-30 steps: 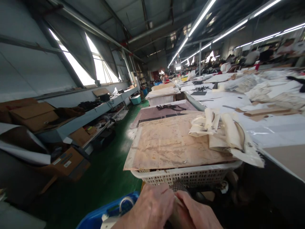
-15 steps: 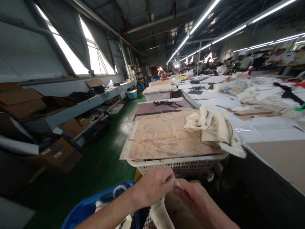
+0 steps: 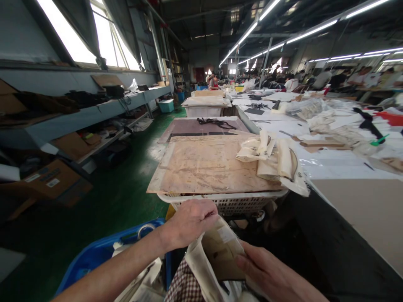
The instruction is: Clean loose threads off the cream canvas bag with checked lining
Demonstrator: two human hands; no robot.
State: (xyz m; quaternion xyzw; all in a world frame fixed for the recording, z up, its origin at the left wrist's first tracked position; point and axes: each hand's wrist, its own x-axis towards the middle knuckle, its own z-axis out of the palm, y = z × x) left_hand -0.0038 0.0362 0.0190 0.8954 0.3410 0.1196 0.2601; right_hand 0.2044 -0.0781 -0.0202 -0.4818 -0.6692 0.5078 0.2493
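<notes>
Tan pouch (image 3: 220, 256) sits low in my view, held up in front of the body between both hands, above a cream cloth (image 3: 201, 272) and a checked fabric (image 3: 184, 289) that hang beneath it. It is just this side of the white basket (image 3: 226, 203), which carries a stained board (image 3: 204, 165). My left hand (image 3: 192, 220) is closed in a pinch on the pouch's top edge, knuckles up. My right hand (image 3: 267, 272) lays its fingers along the lower right edge, but the thumb is hidden, so I cannot tell whether it clamps or only supports. A white label (image 3: 226, 234) shows on the pouch's face. As I judge it, handling this well means keeping the left pinch near the corner so the flat piece stays taut and does not fold, and holding the loose cloth away from the blue bin (image 3: 94, 256) at the left. More cream pieces (image 3: 277, 161) lie on the board's far right corner, well apart from the hands.
</notes>
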